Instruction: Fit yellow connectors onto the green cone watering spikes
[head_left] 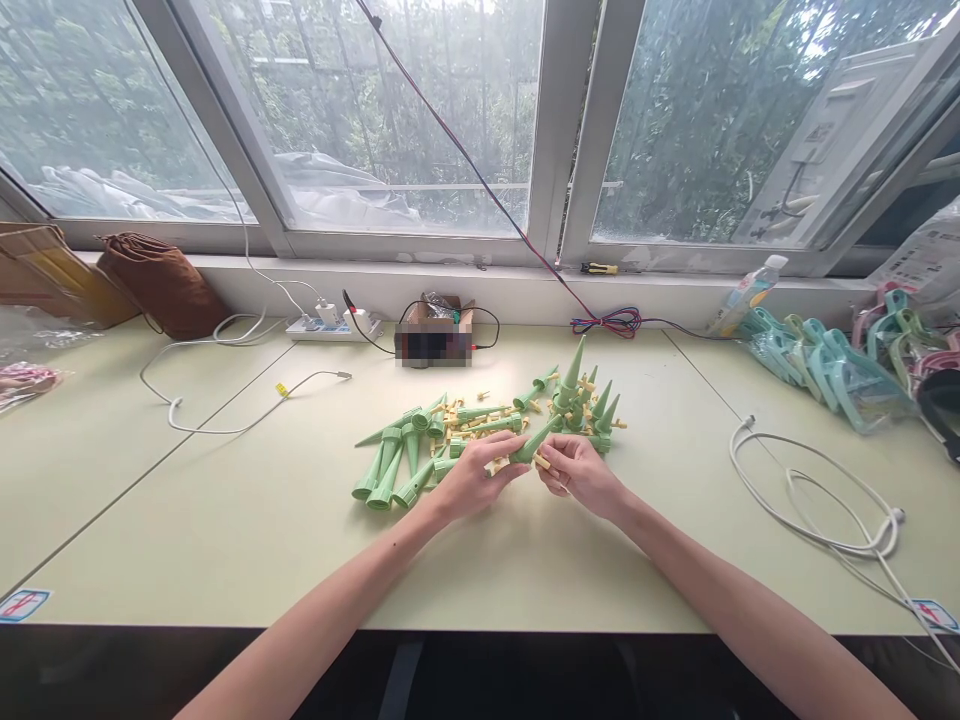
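Observation:
My left hand is closed around a green plastic plant watering spike, its pointed tip tilted up to the right. Close beside it, my right hand pinches a small yellow valve at the wide end of that spike. Whether the valve sits in the spike I cannot tell. Several loose green spikes lie left of my hands. Small yellow valves are scattered among the spikes behind them. To the right, a group of spikes with yellow valves stands or leans with tips upward.
White cables lie on the table at left and right. A power strip, a small box and a coiled red-blue wire are along the back. Teal clips and a bottle stand at right, a brown bag at left.

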